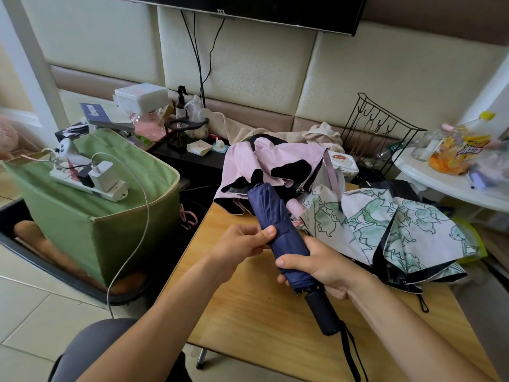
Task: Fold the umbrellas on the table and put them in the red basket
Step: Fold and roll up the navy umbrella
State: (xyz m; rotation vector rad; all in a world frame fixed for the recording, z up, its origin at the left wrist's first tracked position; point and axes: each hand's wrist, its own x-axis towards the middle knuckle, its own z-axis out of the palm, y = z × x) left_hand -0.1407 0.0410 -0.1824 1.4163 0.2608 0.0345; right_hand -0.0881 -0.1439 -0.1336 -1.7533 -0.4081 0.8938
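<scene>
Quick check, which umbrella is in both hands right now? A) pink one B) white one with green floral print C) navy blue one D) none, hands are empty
C: the left hand pinches the canopy of the navy blue umbrella and the right hand grips it just above its black handle, while the pink umbrella and the floral umbrella lie unfolded on the wooden table.
</scene>
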